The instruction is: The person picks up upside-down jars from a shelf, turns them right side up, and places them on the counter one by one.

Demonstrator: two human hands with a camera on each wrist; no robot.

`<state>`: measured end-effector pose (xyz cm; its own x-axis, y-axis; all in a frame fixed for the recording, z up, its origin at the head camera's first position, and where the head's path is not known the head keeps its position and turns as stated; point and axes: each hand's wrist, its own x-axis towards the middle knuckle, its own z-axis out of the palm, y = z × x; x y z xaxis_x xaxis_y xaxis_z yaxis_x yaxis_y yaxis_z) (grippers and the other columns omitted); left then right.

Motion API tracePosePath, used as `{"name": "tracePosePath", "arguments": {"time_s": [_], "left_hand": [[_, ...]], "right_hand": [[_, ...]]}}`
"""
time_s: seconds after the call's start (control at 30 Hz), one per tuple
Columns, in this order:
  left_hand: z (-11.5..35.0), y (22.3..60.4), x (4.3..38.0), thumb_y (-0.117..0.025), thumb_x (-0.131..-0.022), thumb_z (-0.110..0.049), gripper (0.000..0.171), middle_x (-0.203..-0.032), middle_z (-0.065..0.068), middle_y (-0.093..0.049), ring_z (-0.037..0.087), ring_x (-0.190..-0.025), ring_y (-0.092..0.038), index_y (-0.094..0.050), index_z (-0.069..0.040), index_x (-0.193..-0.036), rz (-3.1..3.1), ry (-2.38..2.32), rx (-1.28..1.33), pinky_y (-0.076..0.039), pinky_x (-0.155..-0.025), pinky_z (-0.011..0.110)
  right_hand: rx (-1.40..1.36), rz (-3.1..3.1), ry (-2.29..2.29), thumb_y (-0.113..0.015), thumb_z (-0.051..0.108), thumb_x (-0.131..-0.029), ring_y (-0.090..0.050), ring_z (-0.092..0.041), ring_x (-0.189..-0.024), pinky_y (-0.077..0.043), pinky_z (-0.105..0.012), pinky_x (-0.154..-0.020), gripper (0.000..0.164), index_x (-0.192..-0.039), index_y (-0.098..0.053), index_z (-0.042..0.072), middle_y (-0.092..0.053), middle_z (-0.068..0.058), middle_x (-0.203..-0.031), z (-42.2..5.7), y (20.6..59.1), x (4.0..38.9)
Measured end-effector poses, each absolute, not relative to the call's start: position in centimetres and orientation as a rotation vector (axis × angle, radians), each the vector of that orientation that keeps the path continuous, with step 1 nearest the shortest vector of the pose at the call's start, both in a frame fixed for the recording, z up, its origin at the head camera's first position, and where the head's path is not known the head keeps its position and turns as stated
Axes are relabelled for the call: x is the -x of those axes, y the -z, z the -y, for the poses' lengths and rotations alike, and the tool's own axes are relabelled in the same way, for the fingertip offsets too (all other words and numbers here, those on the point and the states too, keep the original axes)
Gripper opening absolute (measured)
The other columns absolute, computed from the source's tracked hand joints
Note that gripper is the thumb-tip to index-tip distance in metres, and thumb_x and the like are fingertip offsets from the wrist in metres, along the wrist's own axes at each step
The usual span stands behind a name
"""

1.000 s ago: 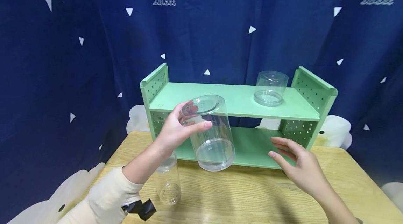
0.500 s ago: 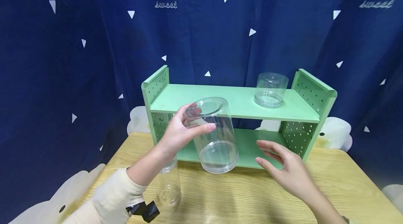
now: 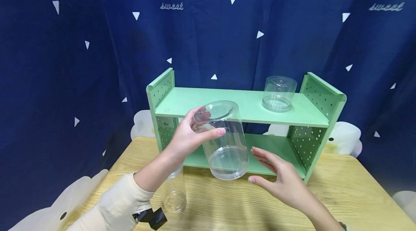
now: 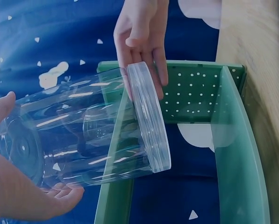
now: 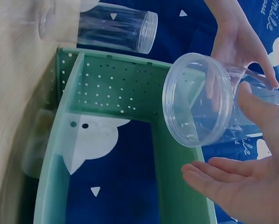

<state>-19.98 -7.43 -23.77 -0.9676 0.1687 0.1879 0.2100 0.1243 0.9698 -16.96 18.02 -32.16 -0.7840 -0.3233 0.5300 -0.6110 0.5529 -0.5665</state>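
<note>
Large clear jar (image 3: 224, 140), held tilted in the air before the green shelf (image 3: 247, 106), closed end up toward the top board, open wide rim down toward the counter (image 3: 341, 191). Gripped near the closed end by the left hand (image 3: 188, 139), thumb across the front, fingers (image 3: 202, 115) curled round the back and seen through the plastic. Right hand (image 3: 281, 180) just beside the rim, palm up, fingers straight and spread, nothing held; contact with the jar not certain from the head view. From the left wrist, those fingers (image 4: 144, 56) seen right behind the rim, apparently touching it. From the right wrist, straight into the jar's empty mouth (image 5: 197, 100). Second clear jar (image 3: 175, 189) upright on the counter below the left forearm. Small clear container (image 3: 279, 93) on the top board, far right.
</note>
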Motion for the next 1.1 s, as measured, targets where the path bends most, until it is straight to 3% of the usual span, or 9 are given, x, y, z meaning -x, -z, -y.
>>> {"name": "tracePosePath", "arguments": {"time_s": [0.27, 0.53, 0.87, 1.1], "left_hand": [[7.0, 24.1, 19.7, -0.08, -0.075, -0.021, 0.084, -0.139, 0.001, -0.05, 0.025, -0.127, -0.052, -0.035, -0.021, -0.145, 2.299, 2.049, 0.41, -0.042, -0.11, 0.043], [6.5, 24.7, 19.8, -0.08, -0.075, -0.021, 0.082, -0.139, 0.004, -0.051, 0.028, -0.125, -0.053, -0.036, -0.02, -0.144, 2.279, 2.072, 0.442, -0.044, -0.108, 0.043], [6.2, 24.6, 19.8, -0.079, -0.076, -0.02, 0.083, -0.14, 0.006, -0.051, 0.027, -0.125, -0.053, -0.035, -0.017, -0.145, 2.265, 2.046, 0.48, -0.043, -0.109, 0.042], [6.1, 24.9, 19.9, -0.08, -0.075, -0.02, 0.083, -0.138, 0.006, -0.052, 0.024, -0.125, -0.053, -0.036, -0.016, -0.145, 2.277, 2.022, 0.473, -0.042, -0.111, 0.042]], "right_hand": [[-0.799, 2.418, -1.266, -0.083, 0.024, -0.071, -0.054, -0.002, -0.124, -0.047, -0.012, -0.097, 0.08, -0.14, -0.046, 0.005, -0.053, -0.018, -0.14, -17.3, 32.9, 17.2], [-0.761, 2.457, -1.415, -0.086, 0.019, -0.066, -0.049, -0.036, -0.13, -0.042, -0.011, -0.101, 0.097, -0.146, -0.034, 0.002, -0.045, -0.02, -0.146, -16.8, 33.0, 17.6], [-0.741, 2.432, -1.498, -0.087, 0.014, -0.065, -0.047, -0.038, -0.132, -0.037, -0.006, -0.101, 0.093, -0.144, -0.038, 0.004, -0.046, -0.017, -0.147, -16.4, 33.5, 18.7], [-0.751, 2.44, -1.545, -0.089, 0.014, -0.063, -0.045, -0.035, -0.133, -0.034, -0.007, -0.103, 0.1, -0.146, -0.034, 0.01, -0.048, -0.015, -0.146, -16.2, 33.9, 19.2]]}}
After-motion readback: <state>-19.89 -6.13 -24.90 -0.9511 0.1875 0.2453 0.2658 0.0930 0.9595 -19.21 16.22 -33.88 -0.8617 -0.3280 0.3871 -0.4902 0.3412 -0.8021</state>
